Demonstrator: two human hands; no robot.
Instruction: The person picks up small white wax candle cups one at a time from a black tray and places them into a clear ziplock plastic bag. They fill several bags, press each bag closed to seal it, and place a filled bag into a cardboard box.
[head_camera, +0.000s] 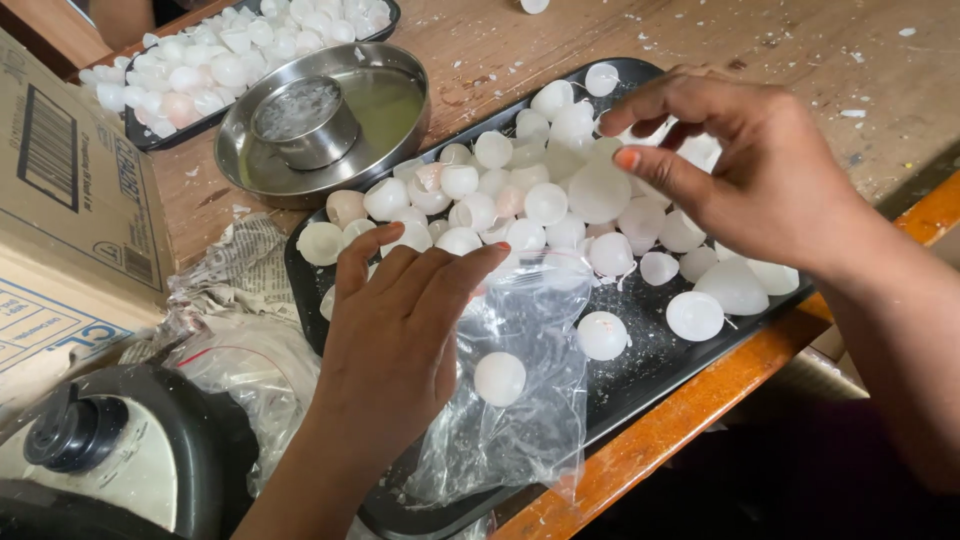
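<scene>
White, dome-shaped half shells (545, 203) crowd a long black rectangular tray (650, 365) set at an angle on a worn wooden table (800, 50), as a person works over them with both bare hands. The left hand (400, 320) lies flat, fingers spread and open, pressing the mouth of a crumpled clear plastic bag (520, 420) against the tray; two shells sit on or in the bag, one just beside the thumb. The right hand (740, 165) hovers above the far end of the tray, thumb and forefinger curled toward a large shell (598, 190) at the top of the heap; whether they pinch it cannot be told. Behind the tray stands a round steel bowl (325, 125) of pale liquid with a smaller steel cup (303, 120) inside, and beyond it a second black tray (240, 60) heaped with similar shells. Crumpled newspaper (235, 275), a brown cardboard box (70, 190) and a black lidded appliance (110, 450) sit to the left.
</scene>
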